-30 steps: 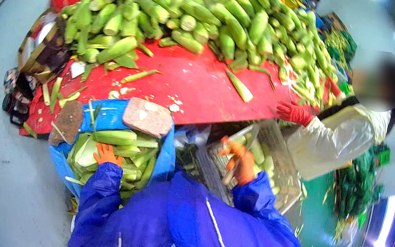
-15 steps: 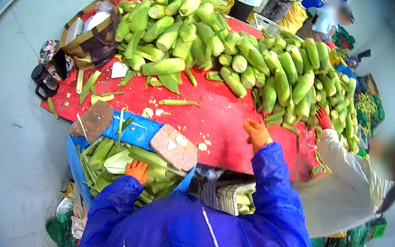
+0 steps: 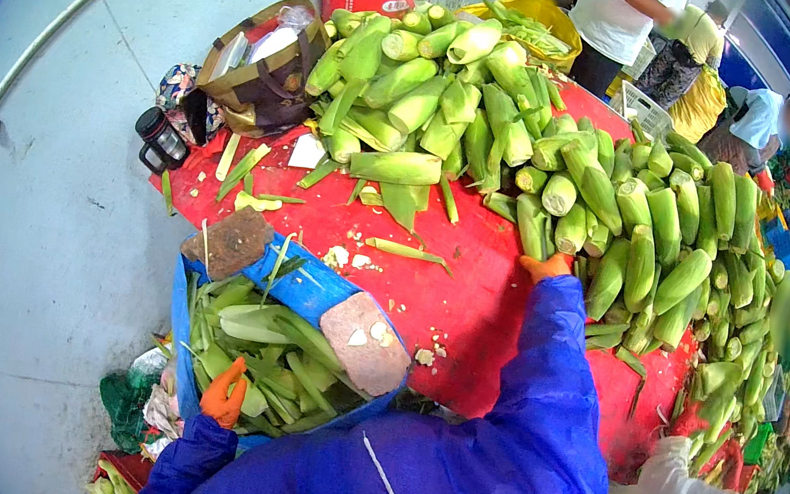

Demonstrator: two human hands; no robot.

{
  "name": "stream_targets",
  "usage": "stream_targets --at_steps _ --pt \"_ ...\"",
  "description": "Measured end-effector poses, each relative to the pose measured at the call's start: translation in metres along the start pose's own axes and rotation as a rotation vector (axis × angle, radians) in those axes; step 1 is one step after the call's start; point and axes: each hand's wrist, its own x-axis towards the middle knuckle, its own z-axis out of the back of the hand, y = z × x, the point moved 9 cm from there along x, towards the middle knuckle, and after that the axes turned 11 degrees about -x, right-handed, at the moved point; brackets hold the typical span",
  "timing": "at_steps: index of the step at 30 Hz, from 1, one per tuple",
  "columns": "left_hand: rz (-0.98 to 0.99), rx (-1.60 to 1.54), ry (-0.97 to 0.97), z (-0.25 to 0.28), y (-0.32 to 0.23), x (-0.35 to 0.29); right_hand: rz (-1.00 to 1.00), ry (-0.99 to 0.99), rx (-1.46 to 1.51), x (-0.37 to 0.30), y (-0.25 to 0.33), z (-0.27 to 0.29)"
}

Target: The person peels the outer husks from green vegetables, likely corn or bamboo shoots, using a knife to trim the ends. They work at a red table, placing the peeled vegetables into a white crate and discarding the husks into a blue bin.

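- The right hand [image 3: 546,266] has just moved from above a crate beside the bench, out over the red bench [image 3: 464,333], to the near edge of the corn pile [image 3: 641,266]; this seems to make picking from the pile the step in hand.
- It is at the lower end of a green-husked corn ear [image 3: 529,228]. Its fingers are mostly hidden by the ears and the sleeve, so one cannot tell whether they pinch that ear or only touch it.
- The left hand [image 3: 224,393], flat on the loose husks [image 3: 288,328] a second ago, is now lifted at the near left side of the blue bag [image 3: 313,288]. Its fingers are partly spread, with nothing seen between them.
- The right arm, in a blue sleeve [image 3: 549,370], stretches far forward over the bench; the left arm stays low, bent close to the body.
- The corn ears lie heaped across the far and right side of the bench. The husks fill the bag, its edge weighted by two stone blocks [image 3: 364,344].
- At the right, a co-worker's red-gloved hand [image 3: 690,422] is by the pile.
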Motion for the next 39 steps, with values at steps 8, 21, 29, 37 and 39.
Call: stream_targets --at_steps 8,21,29,37,39 --pt "-0.406 0.095 0.126 -0.034 -0.122 0.049 -0.067 0.483 0.753 -0.14 0.086 0.011" --pt "-0.208 -0.685 0.337 -0.036 -0.134 0.055 0.298 1.15 0.98 -0.422 0.277 0.021" --pt "-0.149 -1.573 0.333 -0.026 -0.03 0.027 1.396 0.269 -0.115 -0.5 0.361 0.038" --pt "0.219 -1.993 0.528 -0.052 -0.014 0.019 1.476 0.193 -0.368 -0.502 0.39 0.03" --pt "0.515 -2.074 0.431 -0.052 -0.023 0.01 1.451 0.248 -0.326 -0.497 0.385 0.028"
